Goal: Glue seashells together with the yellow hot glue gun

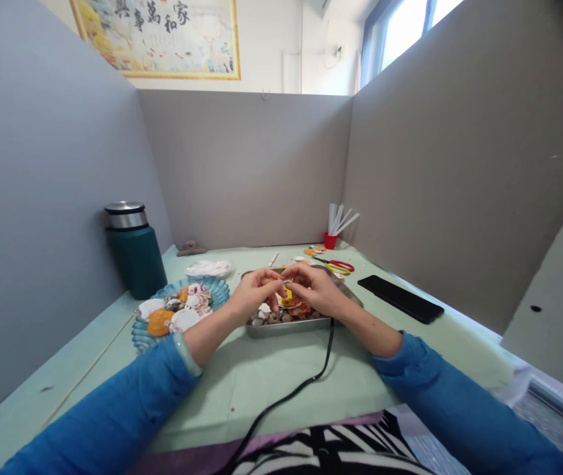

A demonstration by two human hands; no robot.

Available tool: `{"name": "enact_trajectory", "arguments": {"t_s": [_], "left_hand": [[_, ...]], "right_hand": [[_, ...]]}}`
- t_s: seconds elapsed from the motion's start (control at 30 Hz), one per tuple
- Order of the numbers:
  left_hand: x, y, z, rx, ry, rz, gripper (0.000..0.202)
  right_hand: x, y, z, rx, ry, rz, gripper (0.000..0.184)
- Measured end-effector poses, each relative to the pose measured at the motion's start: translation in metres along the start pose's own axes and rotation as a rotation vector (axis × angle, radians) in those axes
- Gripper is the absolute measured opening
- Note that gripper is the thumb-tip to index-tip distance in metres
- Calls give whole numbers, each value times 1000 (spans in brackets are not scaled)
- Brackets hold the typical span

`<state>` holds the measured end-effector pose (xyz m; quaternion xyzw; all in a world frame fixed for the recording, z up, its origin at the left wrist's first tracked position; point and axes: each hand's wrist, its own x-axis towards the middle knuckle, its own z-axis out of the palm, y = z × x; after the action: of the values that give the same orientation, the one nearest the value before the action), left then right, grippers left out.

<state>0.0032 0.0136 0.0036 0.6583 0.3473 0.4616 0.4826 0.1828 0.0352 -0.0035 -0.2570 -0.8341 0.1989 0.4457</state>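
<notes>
Over a metal tray [286, 328], my left hand [260, 290] and my right hand [311, 289] meet with their fingertips pinched together. Between them is a small item, too small and too covered by the fingers to name. Beneath my hands, the tray holds several small brownish lumps [281, 318] and yellow and orange pieces [294, 302]. Left of my left hand stands a blue scalloped plate [219, 290], bearing white and orange flat pieces [161, 322]. Scissors [338, 266] with red and yellow handles lie beyond my right hand.
A green thermos [137, 260] stands at the left wall. A black phone [400, 299] lies to the right. At the back are a red cup of white sticks [331, 241] and a white plastic bag [209, 268]. A black cable [291, 394] runs from the tray toward me. Grey partitions enclose the table.
</notes>
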Motion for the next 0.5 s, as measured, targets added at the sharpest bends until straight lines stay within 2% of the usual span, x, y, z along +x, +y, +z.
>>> {"name": "enact_trajectory", "arguments": {"t_s": [0.27,0.5], "left_hand": [[0,0,1,-15,28,5,30],[0,1,0,-32,23,8,30]], "right_hand": [[0,4,2,137,-2,51,17],[0,-3,-2,125,-14,59,21]]}}
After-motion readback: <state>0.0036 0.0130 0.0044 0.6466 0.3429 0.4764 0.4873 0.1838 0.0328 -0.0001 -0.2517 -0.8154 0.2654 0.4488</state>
